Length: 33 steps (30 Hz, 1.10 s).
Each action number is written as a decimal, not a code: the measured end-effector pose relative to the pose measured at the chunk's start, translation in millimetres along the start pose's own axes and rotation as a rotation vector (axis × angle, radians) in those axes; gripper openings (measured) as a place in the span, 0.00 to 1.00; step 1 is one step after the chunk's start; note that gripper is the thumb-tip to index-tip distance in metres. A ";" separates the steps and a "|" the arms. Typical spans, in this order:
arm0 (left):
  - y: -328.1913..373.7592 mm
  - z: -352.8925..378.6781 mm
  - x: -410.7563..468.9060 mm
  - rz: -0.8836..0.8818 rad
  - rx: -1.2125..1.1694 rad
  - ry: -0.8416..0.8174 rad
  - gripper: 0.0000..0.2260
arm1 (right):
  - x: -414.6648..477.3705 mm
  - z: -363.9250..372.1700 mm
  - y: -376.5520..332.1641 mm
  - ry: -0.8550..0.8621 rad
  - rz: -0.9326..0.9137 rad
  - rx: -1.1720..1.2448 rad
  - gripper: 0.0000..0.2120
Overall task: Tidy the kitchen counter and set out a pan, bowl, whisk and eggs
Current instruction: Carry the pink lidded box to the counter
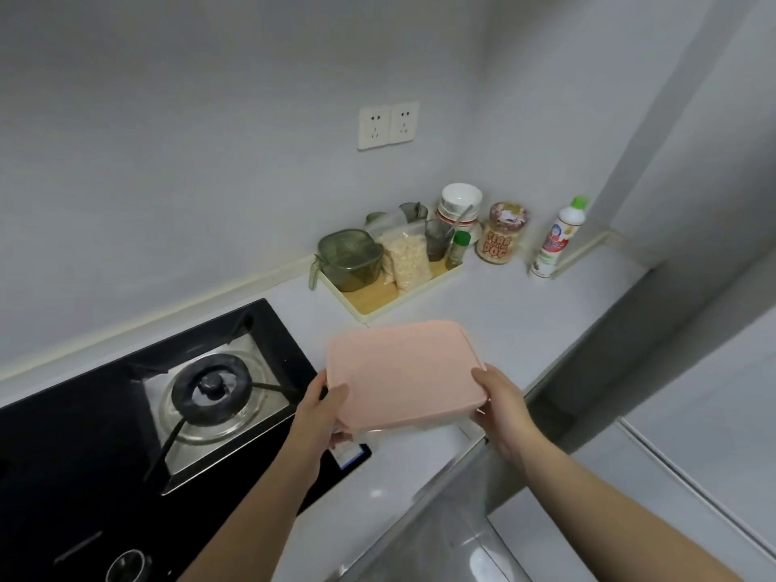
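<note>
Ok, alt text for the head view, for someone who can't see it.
Two hands hold a pink lidded container over a white kitchen counter, left hand at its left edge, right hand at its right. A black gas hob sits to the left; a tray of jars, white bowls and a white bottle stand at the back.

Hob (63, 455) left, tray (378, 313) behind lidded box (403, 371), bottle (558, 239) right

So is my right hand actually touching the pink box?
Touching. The head view shows the right hand gripping the pink box at its near right corner, thumb pressed on its top.
</note>
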<state>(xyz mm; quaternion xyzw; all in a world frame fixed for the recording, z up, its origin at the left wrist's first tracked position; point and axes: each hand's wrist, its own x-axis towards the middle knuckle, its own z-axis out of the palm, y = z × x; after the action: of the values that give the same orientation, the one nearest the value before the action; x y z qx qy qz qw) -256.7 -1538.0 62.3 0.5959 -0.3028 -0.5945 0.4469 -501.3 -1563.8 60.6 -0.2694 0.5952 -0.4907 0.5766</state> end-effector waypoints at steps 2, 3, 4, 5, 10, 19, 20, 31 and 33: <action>-1.4 18.3 18.7 -0.050 0.023 -0.002 0.18 | 24.9 -12.5 -4.7 0.027 0.020 -0.011 0.09; -4.0 27.7 28.1 -0.072 0.030 0.008 0.19 | 37.7 -19.0 -4.7 0.034 0.033 -0.017 0.09; -6.7 41.0 40.3 -0.087 0.035 0.023 0.19 | 55.9 -26.4 -6.7 0.030 0.052 -0.024 0.09; -8.2 43.3 43.7 -0.096 0.047 0.023 0.19 | 62.5 -26.6 -5.8 0.046 0.070 -0.018 0.09; -9.8 95.8 81.3 -0.123 0.027 0.077 0.14 | 132.7 -49.8 -19.1 0.053 0.102 0.012 0.12; -18.1 162.3 128.0 -0.061 0.055 0.334 0.09 | 229.1 -59.7 -38.2 -0.039 0.131 -0.029 0.09; -22.4 164.6 129.7 -0.061 0.082 0.362 0.10 | 235.5 -59.7 -36.3 -0.038 0.122 -0.054 0.11; -15.7 176.1 161.3 -0.073 0.257 0.525 0.11 | 284.0 -41.3 -41.4 -0.087 0.036 -0.199 0.16; -5.5 177.2 171.2 -0.082 0.262 0.553 0.12 | 293.7 -35.1 -46.2 -0.107 0.026 -0.222 0.16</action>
<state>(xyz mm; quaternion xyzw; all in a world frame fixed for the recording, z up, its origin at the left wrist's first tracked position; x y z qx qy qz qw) -412.4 -1719.1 1.3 0.7994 -0.2195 -0.3830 0.4076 -601.8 -1831.8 -27.1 -0.3497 0.6177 -0.3991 0.5804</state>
